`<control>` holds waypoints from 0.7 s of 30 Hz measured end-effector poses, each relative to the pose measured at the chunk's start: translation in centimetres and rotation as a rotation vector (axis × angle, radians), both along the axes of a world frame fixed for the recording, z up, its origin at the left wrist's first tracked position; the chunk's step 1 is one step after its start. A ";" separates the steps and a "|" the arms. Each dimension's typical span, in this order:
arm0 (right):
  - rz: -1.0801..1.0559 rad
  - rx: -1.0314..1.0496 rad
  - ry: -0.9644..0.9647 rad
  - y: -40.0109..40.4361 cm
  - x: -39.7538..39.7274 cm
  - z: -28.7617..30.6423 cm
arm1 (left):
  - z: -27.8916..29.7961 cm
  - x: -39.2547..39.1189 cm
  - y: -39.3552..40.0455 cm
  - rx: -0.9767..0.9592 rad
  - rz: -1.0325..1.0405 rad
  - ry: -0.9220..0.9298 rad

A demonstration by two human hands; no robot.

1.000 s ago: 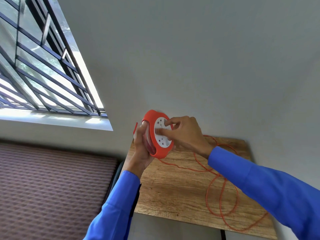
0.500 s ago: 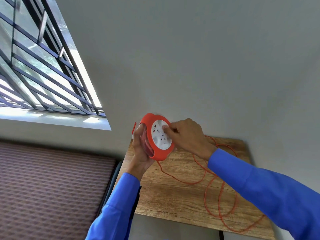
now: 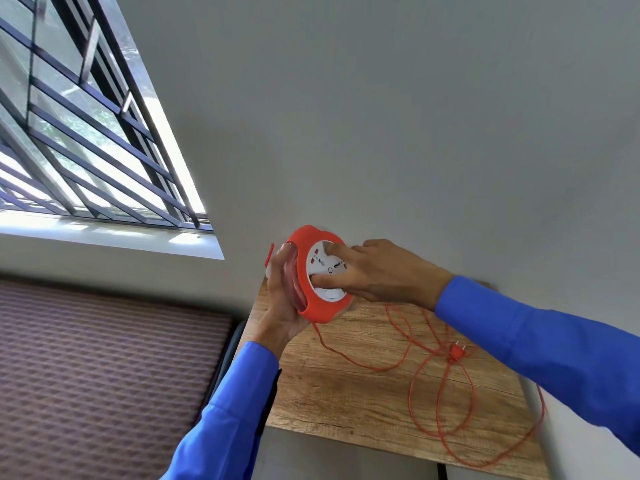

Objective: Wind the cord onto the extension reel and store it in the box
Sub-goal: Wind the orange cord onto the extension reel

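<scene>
An orange extension reel [image 3: 317,308] with a white socket face is held upright above the left end of a wooden table [image 3: 349,393]. My left hand [image 3: 285,299] grips its rim from behind and below. My right hand [image 3: 377,271] presses fingers into the white socket face. A thin orange cord [image 3: 429,386] drops from the reel's bottom and lies in loose loops across the table. Its orange plug [image 3: 456,352] rests on the table among the loops. No box is in view.
A grey wall stands right behind the table. A barred window [image 3: 79,133] with a white sill is at the upper left. A brown patterned mattress [image 3: 104,382] lies left of the table. The cord's outer loop hangs over the table's right edge.
My right hand has turned on the socket face, fingers now spread over it. The cord loops on the table have shifted and drawn in, and the plug has come into view.
</scene>
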State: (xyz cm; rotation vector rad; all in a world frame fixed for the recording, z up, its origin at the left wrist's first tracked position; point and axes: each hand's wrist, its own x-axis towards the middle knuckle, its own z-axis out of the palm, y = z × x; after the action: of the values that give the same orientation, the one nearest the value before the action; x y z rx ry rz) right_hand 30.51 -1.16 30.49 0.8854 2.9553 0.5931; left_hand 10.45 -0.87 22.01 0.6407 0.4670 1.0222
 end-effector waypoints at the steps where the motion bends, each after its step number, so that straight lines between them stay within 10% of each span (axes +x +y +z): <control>1: -0.010 -0.016 0.029 0.0 0.0 0.1 | 0.0 0.0 -0.1 0.001 -0.003 -0.004; 12: -0.739 -0.330 0.914 0.1 -2.8 -1.5 | -0.4 0.4 0.5 0.035 -0.017 -0.049; 21: -0.998 -0.461 0.934 0.2 -3.6 -2.1 | 0.1 1.4 -0.4 0.042 0.089 -0.003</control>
State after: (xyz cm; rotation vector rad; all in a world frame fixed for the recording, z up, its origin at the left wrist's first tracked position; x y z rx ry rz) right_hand 26.92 -0.95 28.36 2.7344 2.3386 -0.6717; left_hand 11.83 -1.29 22.13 0.6603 0.4754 1.1201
